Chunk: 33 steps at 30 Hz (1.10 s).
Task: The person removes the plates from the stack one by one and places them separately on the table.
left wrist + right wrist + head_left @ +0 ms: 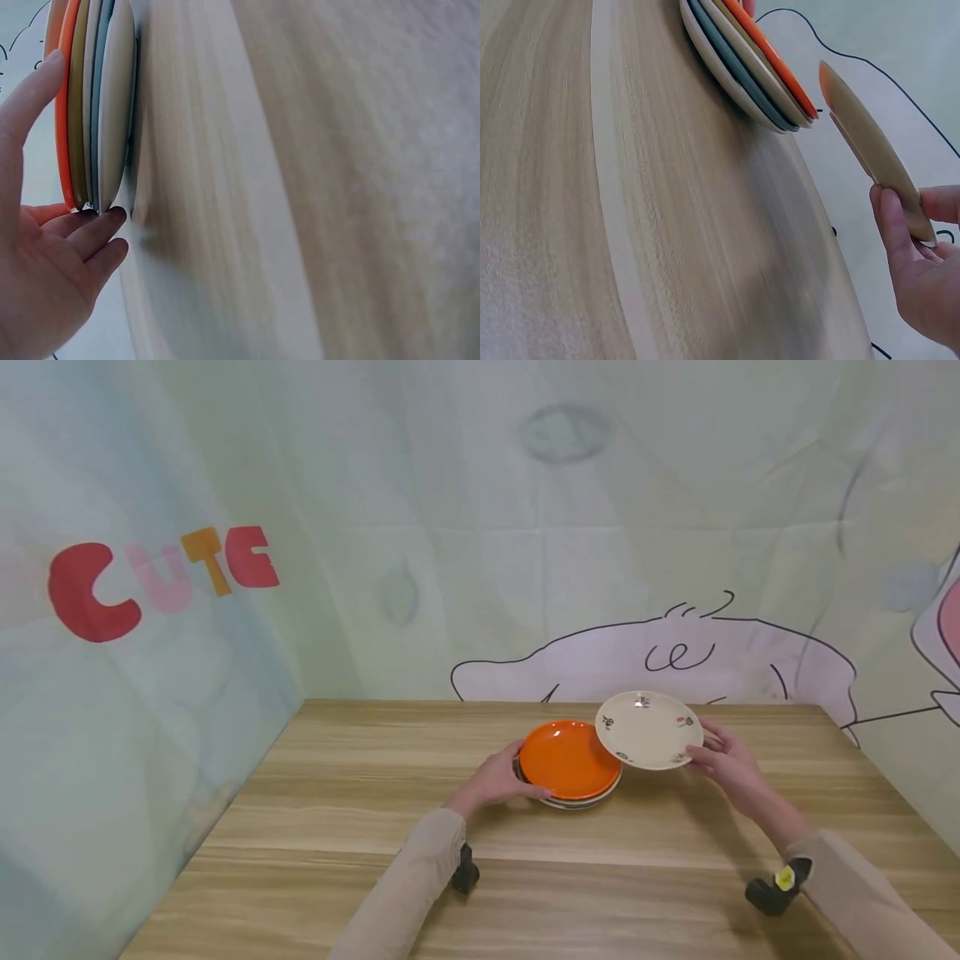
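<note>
My right hand (727, 760) pinches the right rim of a cream plate (648, 731) with small printed motifs near its edge. It holds this plate tilted, above and to the right of a stack of plates. An orange plate (570, 760) tops the stack; below it, olive, cream (112, 105) and blue-grey (731, 64) plate edges show in the wrist views. My left hand (498, 777) holds the left side of the stack, its thumb (52, 71) at the orange rim and its fingers (97, 232) along the stacked edges.
The stack stands on a wood-grain table (360, 777), toward its back edge. Behind the table hangs a pale printed cloth (420, 527) with cartoon drawings and coloured letters. A black wrist camera (780, 889) is strapped by the right sleeve, another camera (465, 870) by the left.
</note>
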Each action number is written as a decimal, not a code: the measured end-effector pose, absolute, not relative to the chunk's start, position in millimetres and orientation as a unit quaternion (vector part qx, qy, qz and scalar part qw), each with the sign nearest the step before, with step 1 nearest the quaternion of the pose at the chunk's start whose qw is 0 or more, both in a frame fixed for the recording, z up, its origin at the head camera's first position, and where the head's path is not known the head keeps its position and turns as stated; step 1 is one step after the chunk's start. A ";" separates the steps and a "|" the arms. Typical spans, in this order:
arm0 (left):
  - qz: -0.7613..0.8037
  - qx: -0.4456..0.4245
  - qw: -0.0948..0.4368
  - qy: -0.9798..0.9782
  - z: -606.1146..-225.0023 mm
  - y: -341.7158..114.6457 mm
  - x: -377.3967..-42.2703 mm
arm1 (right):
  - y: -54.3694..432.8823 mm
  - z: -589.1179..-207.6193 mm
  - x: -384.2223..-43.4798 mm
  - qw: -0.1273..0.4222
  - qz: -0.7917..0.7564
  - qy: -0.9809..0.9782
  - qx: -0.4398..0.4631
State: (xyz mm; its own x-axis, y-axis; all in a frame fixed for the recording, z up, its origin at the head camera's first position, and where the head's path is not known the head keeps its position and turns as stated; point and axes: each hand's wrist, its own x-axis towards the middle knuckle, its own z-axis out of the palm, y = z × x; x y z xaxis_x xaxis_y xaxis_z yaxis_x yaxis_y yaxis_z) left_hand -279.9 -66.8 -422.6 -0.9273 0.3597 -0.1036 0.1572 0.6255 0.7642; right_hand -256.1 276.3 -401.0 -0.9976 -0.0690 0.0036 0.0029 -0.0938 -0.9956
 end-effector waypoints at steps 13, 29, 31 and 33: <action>0.419 0.150 0.122 0.887 -424.7 -65.3 -279.1 | 287.1 -410.9 -249.6 0.001 -0.759 0.650 0.024; 0.422 0.148 0.120 0.886 -424.2 -64.7 -279.0 | 292.4 -429.6 -242.8 -0.002 -0.774 0.629 0.066; 0.423 0.146 0.120 0.886 -424.1 -64.6 -279.1 | 291.6 -431.0 -243.4 -0.005 -0.777 0.626 0.067; 0.423 0.147 0.118 0.886 -423.8 -64.2 -279.3 | 290.9 -432.1 -244.1 -0.006 -0.777 0.625 0.071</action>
